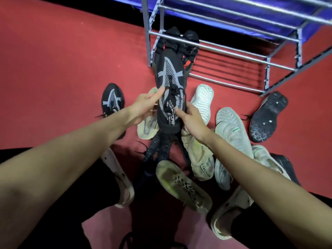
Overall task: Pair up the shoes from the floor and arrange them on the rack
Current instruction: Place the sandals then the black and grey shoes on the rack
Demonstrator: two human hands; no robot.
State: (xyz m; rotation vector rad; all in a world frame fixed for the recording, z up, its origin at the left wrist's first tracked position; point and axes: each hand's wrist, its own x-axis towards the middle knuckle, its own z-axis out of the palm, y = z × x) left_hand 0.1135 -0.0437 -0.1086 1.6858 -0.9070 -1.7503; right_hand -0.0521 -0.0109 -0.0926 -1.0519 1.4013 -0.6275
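Black sneaker [169, 87] held heel-end by both hands, left hand [143, 106], right hand [191, 121], fingers curled round it; toe points ahead at rack [233, 51]; mate [112, 99] on floor nearer left hand.

dim, soft, slightly blurred view with strong wide-angle edge distortion

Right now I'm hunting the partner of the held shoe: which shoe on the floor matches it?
The black knit shoe with the grey strap pattern, lying alone at far left on the red floor. It repeats the held black-and-grey shoe; the others are white, cream or plain dark.
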